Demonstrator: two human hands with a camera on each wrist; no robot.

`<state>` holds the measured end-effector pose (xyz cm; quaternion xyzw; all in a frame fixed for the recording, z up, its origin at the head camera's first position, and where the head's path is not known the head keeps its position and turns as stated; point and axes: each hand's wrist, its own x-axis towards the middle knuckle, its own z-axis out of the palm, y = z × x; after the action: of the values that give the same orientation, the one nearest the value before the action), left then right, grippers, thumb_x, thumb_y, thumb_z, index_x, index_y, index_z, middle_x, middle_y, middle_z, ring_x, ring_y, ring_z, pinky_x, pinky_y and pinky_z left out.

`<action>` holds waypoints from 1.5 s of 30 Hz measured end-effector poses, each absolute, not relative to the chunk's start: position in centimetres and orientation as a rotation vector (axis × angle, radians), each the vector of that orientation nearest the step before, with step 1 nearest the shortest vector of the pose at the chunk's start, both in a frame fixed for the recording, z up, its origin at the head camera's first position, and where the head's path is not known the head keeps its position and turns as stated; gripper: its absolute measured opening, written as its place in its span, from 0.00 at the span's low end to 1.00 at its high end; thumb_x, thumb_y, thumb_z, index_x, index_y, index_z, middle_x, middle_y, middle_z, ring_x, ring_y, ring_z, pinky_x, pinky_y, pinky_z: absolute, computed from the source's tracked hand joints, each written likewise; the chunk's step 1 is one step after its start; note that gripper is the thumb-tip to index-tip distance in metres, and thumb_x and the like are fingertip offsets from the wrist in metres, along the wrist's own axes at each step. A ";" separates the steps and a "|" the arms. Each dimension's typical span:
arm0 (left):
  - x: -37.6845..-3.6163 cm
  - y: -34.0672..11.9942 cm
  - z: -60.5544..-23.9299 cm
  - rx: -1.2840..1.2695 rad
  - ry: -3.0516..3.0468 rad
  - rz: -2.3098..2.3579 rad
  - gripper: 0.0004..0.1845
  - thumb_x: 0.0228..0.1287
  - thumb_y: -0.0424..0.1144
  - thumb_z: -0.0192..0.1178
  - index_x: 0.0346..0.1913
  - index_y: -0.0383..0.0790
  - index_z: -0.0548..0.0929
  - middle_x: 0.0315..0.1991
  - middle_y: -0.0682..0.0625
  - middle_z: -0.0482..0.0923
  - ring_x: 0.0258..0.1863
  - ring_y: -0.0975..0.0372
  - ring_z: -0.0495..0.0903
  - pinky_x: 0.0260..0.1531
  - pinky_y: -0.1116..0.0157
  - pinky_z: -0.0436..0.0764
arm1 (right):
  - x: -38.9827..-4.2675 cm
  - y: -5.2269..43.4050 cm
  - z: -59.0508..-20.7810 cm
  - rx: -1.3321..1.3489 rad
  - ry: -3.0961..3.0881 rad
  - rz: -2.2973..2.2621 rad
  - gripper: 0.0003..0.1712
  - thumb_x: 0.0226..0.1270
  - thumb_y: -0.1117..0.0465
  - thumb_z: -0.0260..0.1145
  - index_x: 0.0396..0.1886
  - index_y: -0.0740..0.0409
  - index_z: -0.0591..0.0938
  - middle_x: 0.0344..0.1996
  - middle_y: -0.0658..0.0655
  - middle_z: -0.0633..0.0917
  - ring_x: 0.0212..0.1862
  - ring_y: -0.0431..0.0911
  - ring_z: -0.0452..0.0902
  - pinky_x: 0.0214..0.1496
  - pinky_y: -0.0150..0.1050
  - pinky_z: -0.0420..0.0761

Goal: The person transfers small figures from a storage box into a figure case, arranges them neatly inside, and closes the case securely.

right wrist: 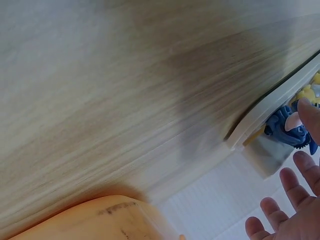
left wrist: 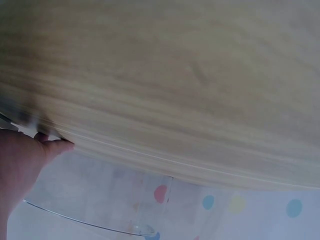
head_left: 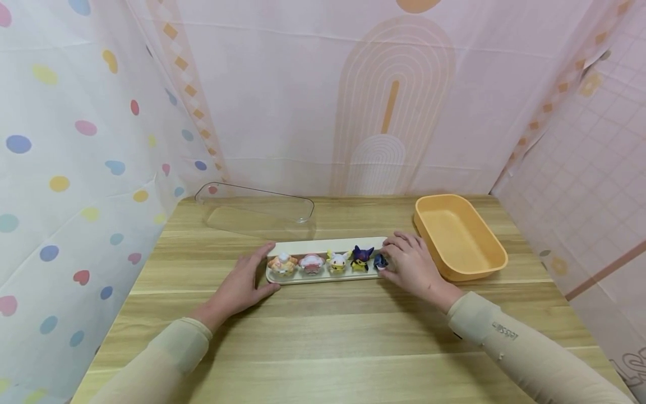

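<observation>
A long cream-white display stand lies on the table with a row of several small figurines on it. From the left come an orange-and-white figurine, a pink-and-white one, a white-and-yellow one, a purple-and-yellow one and a dark blue one. My left hand holds the stand's left end, thumb at the front and fingers behind. At the right end, my right hand has thumb and forefinger about the dark blue figurine; its other fingers are spread.
A clear plastic cover rests at the back left of the wooden table. Just right of my right hand stands an orange bin. Patterned cloth hangs along the back and both sides.
</observation>
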<state>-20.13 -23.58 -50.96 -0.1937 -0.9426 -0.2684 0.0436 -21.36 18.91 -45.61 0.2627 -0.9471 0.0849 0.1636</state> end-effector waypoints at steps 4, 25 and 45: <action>-20.1 -23.7 -51.1 -0.597 -2.857 -0.823 0.56 0.61 0.49 0.80 0.86 0.53 0.55 0.78 0.38 0.71 0.69 0.34 0.76 0.73 0.30 0.69 | -21.3 18.8 -45.6 0.742 -2.714 0.253 0.29 0.52 0.47 0.88 0.50 0.54 0.89 0.57 0.57 0.88 0.72 0.62 0.75 0.75 0.65 0.71; -20.3 -25.5 -49.6 -0.553 -2.932 -0.977 0.55 0.62 0.50 0.79 0.85 0.45 0.57 0.78 0.35 0.71 0.74 0.34 0.72 0.72 0.31 0.70 | -23.8 18.2 -40.5 0.708 -2.855 0.553 0.36 0.65 0.45 0.80 0.64 0.63 0.84 0.62 0.65 0.86 0.66 0.63 0.82 0.69 0.62 0.80; -28.4 -36.5 -41.4 0.321 -2.805 -1.466 0.60 0.75 0.77 0.36 0.86 0.32 0.32 0.87 0.30 0.39 0.84 0.30 0.45 0.82 0.33 0.51 | -33.6 4.7 -35.6 0.743 -3.447 1.057 0.59 0.69 0.40 0.76 0.85 0.63 0.58 0.74 0.68 0.76 0.59 0.56 0.86 0.66 0.49 0.85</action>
<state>-28.44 -36.45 -41.40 0.1008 -0.8816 -0.4606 -0.0199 -33.62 4.69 -35.60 0.1946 -0.9025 0.2767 -0.2666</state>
